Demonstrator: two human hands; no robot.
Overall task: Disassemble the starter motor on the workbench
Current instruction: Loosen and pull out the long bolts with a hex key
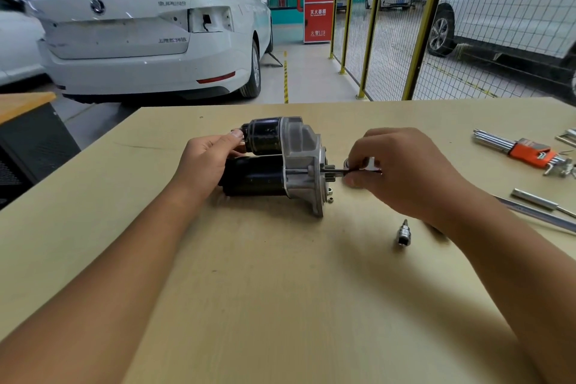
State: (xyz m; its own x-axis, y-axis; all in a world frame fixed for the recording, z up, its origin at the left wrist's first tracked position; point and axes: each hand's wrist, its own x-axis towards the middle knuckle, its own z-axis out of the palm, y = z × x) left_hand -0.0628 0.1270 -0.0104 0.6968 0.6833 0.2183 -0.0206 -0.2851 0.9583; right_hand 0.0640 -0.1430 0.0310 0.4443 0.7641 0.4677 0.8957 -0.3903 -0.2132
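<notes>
Starter motor (277, 162) lay mid-workbench (280, 290). Left hand (208, 162) gripped its left end at the solenoid; right hand (402, 171) pinched a thin hex key (335, 170) entering the aluminium nose housing (307, 159). Risks, as I judged them: key camming out and rounding the screw, or the motor rolling if the left grip slackened.

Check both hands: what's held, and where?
Left hand grips the starter motor at its black rear end. Right hand pinches a thin dark tool at the motor's silver front housing.
</notes>
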